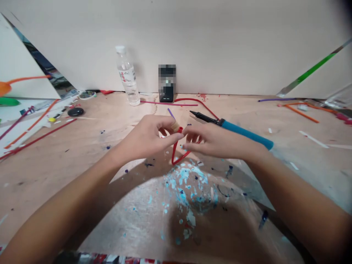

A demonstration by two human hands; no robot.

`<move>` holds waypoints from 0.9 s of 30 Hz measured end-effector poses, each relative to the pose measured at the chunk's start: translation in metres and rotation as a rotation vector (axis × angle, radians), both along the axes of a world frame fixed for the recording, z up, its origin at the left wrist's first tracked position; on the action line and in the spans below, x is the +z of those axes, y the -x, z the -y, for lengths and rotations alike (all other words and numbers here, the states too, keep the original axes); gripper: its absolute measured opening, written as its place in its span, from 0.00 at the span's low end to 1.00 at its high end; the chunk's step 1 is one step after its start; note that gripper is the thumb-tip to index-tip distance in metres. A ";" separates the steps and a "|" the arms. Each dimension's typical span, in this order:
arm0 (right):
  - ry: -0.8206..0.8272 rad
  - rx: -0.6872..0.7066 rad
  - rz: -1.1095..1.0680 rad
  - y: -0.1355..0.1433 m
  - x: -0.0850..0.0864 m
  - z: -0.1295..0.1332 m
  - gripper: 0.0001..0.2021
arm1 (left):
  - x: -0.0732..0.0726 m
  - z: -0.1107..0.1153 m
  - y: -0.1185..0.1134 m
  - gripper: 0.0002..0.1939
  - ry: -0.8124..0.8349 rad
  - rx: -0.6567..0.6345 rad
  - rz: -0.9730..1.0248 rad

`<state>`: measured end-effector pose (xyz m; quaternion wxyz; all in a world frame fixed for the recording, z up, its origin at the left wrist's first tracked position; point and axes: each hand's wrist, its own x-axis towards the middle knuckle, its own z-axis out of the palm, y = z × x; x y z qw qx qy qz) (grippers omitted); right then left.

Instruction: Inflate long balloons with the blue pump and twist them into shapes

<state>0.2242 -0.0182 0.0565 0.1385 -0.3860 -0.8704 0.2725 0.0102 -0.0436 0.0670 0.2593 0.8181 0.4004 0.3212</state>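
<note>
I have the left hand (151, 137) pinching a red balloon (174, 152); from here I can't tell if the right hand (209, 140) grips it.

Worn, pale brown bench (55, 183), flecked with light blue paint (184, 176) on the near side of the left grip (148, 137) and right grip (209, 139). Beyond the left grip stands a clear bottle (128, 82). Beyond both, a phone (168, 93) stands upright by a thin pink strip (181, 105). Just beyond the right grip lies a blue pump (244, 134) with a black nozzle. Well left of the grips: a black, rounded object (75, 112) and long red strip (55, 130). Well right: an orange strip (301, 113) and white scraps (314, 139).
</note>
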 end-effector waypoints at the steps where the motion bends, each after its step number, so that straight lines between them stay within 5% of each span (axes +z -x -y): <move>1: -0.094 -0.067 0.025 -0.005 0.000 -0.005 0.16 | -0.002 -0.001 0.000 0.07 0.003 -0.002 0.004; 4: -0.341 -0.241 0.161 -0.023 -0.007 -0.027 0.24 | -0.007 -0.006 0.002 0.06 0.043 0.015 0.032; 10: -0.382 -0.416 0.554 -0.049 -0.031 -0.058 0.27 | -0.017 -0.026 0.017 0.11 0.193 0.049 0.064; 18: -0.280 -0.348 0.697 -0.041 -0.037 -0.052 0.20 | -0.029 -0.037 0.028 0.16 0.547 -0.007 0.279; 22: -0.110 -0.214 0.561 -0.034 -0.028 -0.045 0.18 | -0.027 -0.035 0.029 0.14 0.578 -0.031 0.252; 27: -0.037 -0.030 0.026 -0.007 0.015 0.000 0.17 | -0.020 -0.031 0.026 0.15 0.490 -0.038 0.137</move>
